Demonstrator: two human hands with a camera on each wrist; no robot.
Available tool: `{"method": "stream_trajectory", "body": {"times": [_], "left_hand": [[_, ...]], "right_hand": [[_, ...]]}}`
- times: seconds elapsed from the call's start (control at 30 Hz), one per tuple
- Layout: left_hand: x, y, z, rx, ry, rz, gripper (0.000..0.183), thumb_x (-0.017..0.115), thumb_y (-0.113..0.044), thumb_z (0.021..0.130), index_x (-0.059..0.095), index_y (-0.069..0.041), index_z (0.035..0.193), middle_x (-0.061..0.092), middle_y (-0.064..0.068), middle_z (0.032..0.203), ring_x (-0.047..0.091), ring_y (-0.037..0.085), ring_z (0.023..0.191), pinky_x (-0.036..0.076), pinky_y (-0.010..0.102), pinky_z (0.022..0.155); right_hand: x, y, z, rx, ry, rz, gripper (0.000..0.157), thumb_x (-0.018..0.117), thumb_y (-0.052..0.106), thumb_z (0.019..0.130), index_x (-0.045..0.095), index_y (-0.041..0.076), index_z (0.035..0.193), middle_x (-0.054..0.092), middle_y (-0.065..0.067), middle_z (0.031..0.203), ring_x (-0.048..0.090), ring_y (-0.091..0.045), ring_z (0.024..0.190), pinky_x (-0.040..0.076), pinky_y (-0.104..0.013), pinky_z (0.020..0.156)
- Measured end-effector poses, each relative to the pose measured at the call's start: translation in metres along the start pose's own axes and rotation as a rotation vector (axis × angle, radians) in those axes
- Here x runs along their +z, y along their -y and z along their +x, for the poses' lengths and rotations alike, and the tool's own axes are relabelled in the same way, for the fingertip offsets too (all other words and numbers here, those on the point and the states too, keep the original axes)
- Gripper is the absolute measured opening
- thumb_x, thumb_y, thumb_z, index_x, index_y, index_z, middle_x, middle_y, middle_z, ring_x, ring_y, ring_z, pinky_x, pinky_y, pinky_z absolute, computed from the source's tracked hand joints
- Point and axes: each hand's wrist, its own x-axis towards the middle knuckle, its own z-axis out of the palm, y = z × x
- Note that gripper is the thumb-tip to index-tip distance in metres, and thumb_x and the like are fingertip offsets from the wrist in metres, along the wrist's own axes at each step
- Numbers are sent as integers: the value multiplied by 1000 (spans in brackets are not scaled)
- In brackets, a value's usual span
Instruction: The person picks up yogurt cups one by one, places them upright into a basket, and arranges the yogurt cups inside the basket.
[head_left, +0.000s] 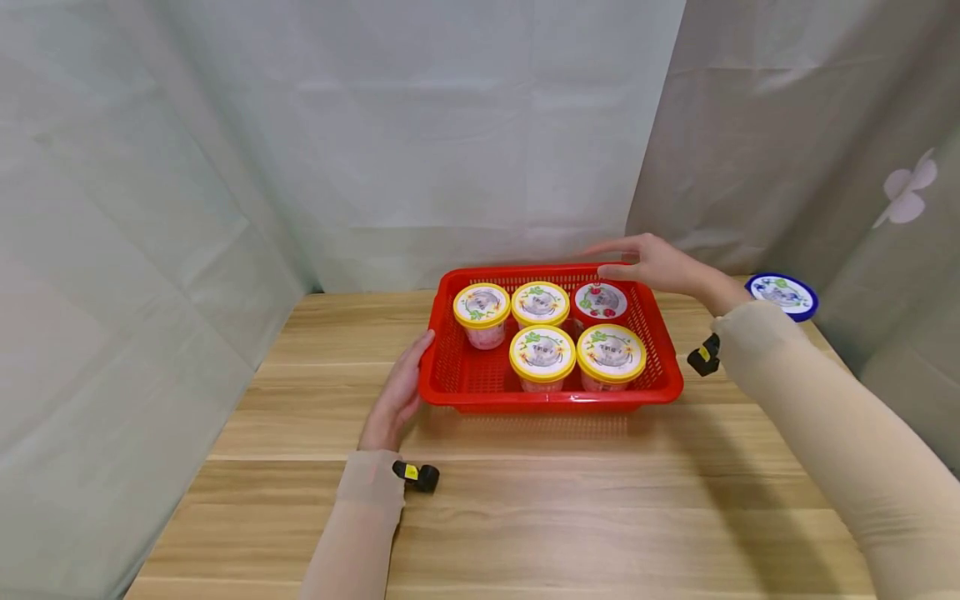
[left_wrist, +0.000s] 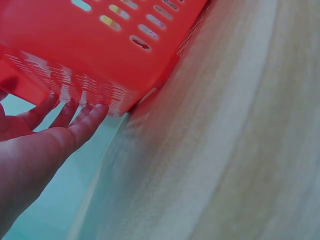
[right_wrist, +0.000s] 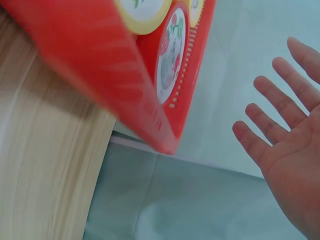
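Note:
A red plastic basket (head_left: pixel 480 398) stands on the table with several lidded cups in it. Yellow lids top most of them, such as the front-right yellow-lidded cup (head_left: pixel 611 354); a red-lidded cup (head_left: pixel 601 302) sits in the back right corner. At the basket's left side is my left hand (head_left: pixel 399 387), its extended fingertips touching the slotted wall in the left wrist view. My right hand (head_left: pixel 660 265) is over the back right corner in the head view. In the right wrist view its fingers are spread and straight, apart from the basket, holding nothing.
A round blue-rimmed lid (head_left: pixel 782 296) is beyond my right forearm at the table's right edge; whether a cup is under it I cannot tell. Pale curtains (head_left: pixel 420 125) surround the wooden table (head_left: pixel 525 508) at the back and sides.

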Motion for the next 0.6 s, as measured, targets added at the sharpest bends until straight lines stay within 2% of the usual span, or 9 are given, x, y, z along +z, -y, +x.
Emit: {"method": "stream_trajectory", "body": {"times": [0.47,0.6], "left_hand": [[0,0,-2,-14,-14,23,60,45,-52,109,40,-18,158,44,19,153,53,26,127,54,29,99],[0,0,-2,-15,-16,32,60,43,-53,110,40,-18,158,45,20,153,55,24,124,55,28,97]], "right_hand": [[-11,-18,-21,87,-27,24,53,64,36,104,53,17,152,47,-17,158,47,-44,140,43,-68,107],[-16,-25,-27,96,-30,21,56,63,40,104,52,14,153,47,-20,157,49,-47,137,41,-70,107]]}}
